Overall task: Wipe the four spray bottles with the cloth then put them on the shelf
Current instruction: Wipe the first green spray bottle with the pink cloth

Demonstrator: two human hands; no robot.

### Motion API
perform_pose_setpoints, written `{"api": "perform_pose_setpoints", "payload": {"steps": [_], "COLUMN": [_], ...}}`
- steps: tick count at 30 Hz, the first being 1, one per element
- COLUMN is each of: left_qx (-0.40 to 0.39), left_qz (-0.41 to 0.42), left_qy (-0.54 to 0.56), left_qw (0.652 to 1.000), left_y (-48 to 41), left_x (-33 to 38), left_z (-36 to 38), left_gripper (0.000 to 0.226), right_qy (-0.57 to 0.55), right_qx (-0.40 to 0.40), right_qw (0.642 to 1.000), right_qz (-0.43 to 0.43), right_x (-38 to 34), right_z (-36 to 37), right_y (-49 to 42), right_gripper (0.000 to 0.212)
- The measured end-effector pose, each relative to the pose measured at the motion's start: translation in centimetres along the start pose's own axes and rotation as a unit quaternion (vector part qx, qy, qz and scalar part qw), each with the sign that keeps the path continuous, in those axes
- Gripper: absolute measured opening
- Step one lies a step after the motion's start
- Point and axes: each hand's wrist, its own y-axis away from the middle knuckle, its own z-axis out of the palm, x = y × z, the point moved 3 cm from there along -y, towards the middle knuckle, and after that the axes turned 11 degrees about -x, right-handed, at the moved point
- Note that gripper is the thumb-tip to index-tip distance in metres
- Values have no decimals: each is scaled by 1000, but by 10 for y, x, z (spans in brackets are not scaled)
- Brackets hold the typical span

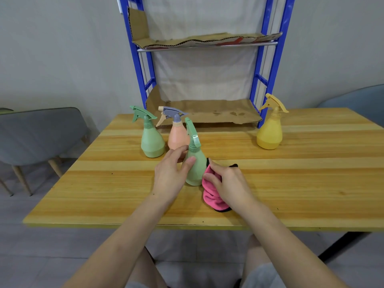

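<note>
A green spray bottle stands upright at the middle of the wooden table. My left hand holds its body from the left, thumb on the front and fingers behind. My right hand grips a bunched pink cloth with a black edge against the bottle's right side. Behind stand a second green bottle and a peach bottle with a grey-blue trigger. A yellow bottle is at the far right. The blue shelf rises behind the table, its cardboard-lined levels bare.
A grey chair stands left of the table and a blue-grey chair back at the right. The table's near edge runs just in front of my forearms.
</note>
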Motion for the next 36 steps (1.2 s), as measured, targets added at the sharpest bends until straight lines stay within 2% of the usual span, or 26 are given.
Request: {"api": "perform_pose_setpoints", "payload": {"steps": [5, 9, 12, 18, 22, 26, 32, 36], "left_qx": [-20, -49, -61, -65, -54, -40, -57, -62], "left_qz": [3, 13, 5, 1, 9, 9, 9, 16], "left_qy": [16, -13, 22, 85, 42, 14, 4, 14], "left_qw": [1000, 999, 998, 994, 998, 999, 998, 998], "left_y": [0, -3, -3, -1, -2, -2, -6, -7], "left_x": [-3, -6, -8, -3, -4, -1, -2, -1], "left_z": [-1, -4, -2, 5, 6, 7, 4, 5], "left_gripper": [39, 42, 42, 41, 38, 46, 40, 40], "right_qy": [-8, 7, 11, -20, -16, -3, -10, -5], "right_qx": [40, -6, -14, 46, 14, -10, 24, 26], "right_qw": [998, 999, 1000, 998, 1000, 1000, 999, 1000], "right_qz": [-50, -32, -14, -48, -14, 25, -24, -12], "right_x": [-26, -12, -4, -30, -13, 3, -22, -22], "right_z": [-10, -3, -1, -10, -5, 0, -7, -6], "right_y": [-14, -5, 0, -9, -2, 6, -1, -2], "right_gripper": [50, 49, 50, 50, 48, 46, 54, 52]}}
